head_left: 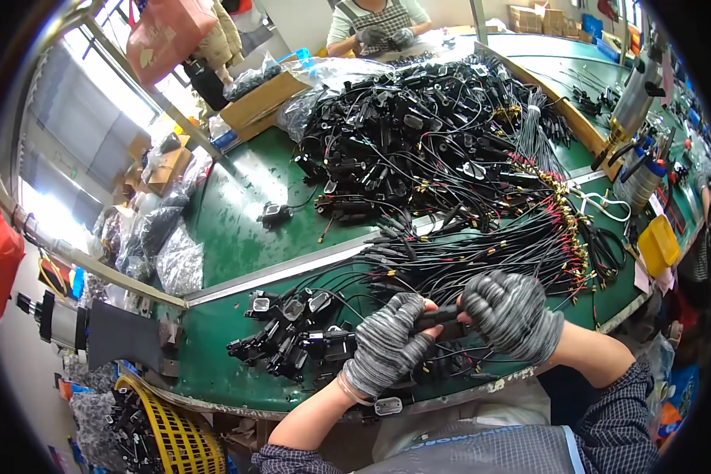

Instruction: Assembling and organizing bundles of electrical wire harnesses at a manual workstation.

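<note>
Both my hands wear grey striped fingerless gloves. My left hand (387, 344) and my right hand (512, 312) together grip one small black wired part (441, 320) just above the near edge of the green table (237, 205). Left of my left hand lies a cluster of finished black parts (288, 336) with small clear windows. Behind my hands spreads a big tangle of black cables (450, 158) with red and brass terminals (565, 209).
A yellow plastic basket (174, 434) sits below the table at lower left. Cardboard boxes (261, 99) and plastic bags are at the far left. Another person (375, 24) works at the far end. A yellow box (658, 245) and hanging tools are at right.
</note>
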### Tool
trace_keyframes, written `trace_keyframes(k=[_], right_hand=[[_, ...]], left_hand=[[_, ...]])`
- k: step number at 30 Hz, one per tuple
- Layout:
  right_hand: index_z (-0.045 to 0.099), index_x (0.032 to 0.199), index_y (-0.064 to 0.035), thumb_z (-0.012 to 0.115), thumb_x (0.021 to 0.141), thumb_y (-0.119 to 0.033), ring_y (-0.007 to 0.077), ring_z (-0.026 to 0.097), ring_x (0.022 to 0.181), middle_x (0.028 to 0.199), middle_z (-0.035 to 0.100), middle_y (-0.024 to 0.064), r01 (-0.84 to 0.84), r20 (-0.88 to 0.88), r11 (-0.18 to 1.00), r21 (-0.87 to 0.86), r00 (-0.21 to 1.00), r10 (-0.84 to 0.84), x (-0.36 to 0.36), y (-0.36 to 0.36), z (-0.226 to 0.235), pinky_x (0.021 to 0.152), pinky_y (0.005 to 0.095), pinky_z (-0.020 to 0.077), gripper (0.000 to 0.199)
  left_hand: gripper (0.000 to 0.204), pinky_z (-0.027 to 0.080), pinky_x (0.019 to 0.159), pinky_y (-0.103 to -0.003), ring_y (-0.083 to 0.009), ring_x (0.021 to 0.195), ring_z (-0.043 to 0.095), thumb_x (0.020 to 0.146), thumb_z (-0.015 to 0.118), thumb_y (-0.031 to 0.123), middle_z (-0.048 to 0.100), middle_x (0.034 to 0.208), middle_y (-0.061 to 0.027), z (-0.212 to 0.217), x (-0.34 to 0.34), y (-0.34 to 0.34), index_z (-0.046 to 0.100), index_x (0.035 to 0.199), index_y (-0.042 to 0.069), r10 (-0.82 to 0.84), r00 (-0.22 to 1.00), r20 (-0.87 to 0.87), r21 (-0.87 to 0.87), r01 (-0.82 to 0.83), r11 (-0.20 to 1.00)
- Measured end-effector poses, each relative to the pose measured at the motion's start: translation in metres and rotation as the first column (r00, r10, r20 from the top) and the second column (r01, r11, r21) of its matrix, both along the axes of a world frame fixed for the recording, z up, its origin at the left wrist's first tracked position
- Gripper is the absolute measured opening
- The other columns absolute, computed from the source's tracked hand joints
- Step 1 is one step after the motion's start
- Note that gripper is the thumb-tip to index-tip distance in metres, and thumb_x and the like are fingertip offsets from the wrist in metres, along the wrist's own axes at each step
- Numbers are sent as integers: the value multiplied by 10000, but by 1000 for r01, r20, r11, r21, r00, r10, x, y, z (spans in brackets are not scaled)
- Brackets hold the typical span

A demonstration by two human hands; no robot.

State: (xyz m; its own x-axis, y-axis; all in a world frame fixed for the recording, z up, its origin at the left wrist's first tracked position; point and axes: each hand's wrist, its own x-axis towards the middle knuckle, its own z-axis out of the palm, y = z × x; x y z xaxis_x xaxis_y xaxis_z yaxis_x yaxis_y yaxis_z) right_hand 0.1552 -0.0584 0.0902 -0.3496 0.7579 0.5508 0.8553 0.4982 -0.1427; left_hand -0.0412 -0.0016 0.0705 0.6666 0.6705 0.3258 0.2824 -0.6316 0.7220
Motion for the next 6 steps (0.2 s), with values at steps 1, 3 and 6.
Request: trace_keyframes(k=[1, 3, 6], right_hand=[[558, 755, -73, 636, 671, -188, 211, 568, 617, 710, 556, 42, -6, 32, 1000, 4, 999, 6, 2, 0, 2, 472, 318, 446, 162], [560, 757, -73, 636, 669, -195, 209, 567, 619, 713, 558, 41, -13, 43, 1000, -6, 999, 13, 5, 0, 2, 477, 316, 448, 169], [566, 765, -77, 631, 691, -214, 204, 568, 643, 743, 566, 36, -35, 73, 996, -77, 996, 41, 6, -2, 0, 489, 318, 452, 168]], left_hand=[[247, 477, 622, -332, -283, 720, 590, 727, 640, 140, 573, 854, -114, 0, -2, 1, 569, 955, 76, 18, 1000, -19, 8, -17, 1000], [258, 480, 626, -330, -283, 728, 593, 729, 639, 142, 573, 860, -115, 1, -5, 3, 566, 968, 78, 52, 997, -55, 24, -50, 998], [285, 488, 653, -329, -278, 768, 601, 730, 640, 152, 575, 909, -117, 3, -5, 3, 564, 994, 79, 20, 995, -94, -2, -20, 1000]])
